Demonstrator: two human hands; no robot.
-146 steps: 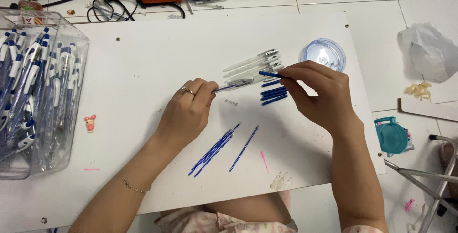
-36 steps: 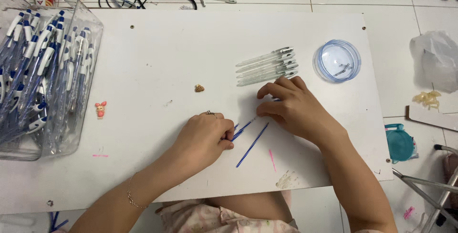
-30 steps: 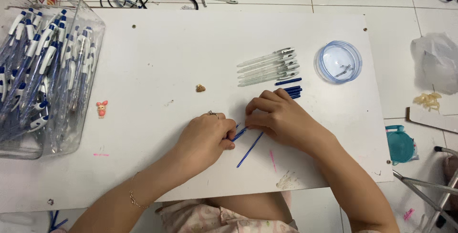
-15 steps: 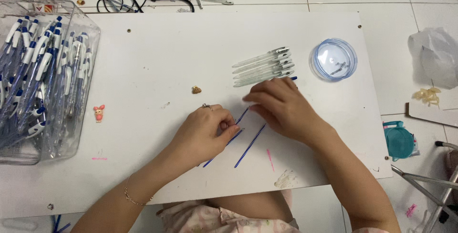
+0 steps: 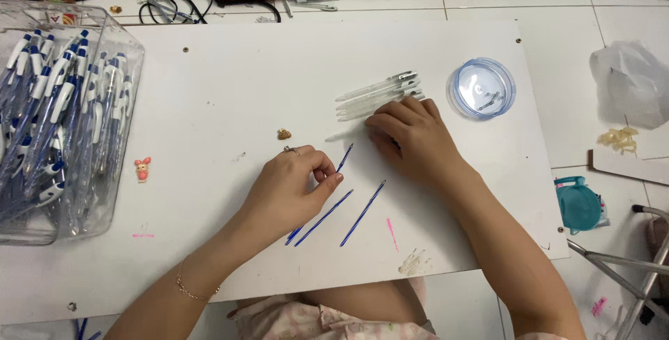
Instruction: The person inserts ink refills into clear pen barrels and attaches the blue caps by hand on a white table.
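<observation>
Since half a second ago our right hand (image 5: 411,138) has slid up toward the far edge of the white board (image 5: 230,89), and our left hand (image 5: 289,190) has lifted one refill clear of the others.

At the board's left edge stands a clear bin (image 5: 104,173) packed with blue-and-white pens (image 5: 42,117). Just right of it lies a small pink figure (image 5: 142,168), and nearer the middle a tiny brown charm (image 5: 284,134). Our left hand, fingers curled, pinches a thin blue refill (image 5: 345,157) that slants up from thumb and forefinger. More blue refills (image 5: 362,213) lie below it toward the near edge. Our right hand rests palm down, fingers bent onto a clear pen barrel (image 5: 345,135); whether it is gripped we cannot tell. Other clear barrels (image 5: 376,93) lie just beyond the fingertips. A round clear lid (image 5: 481,88) sits toward the board's right edge.
</observation>
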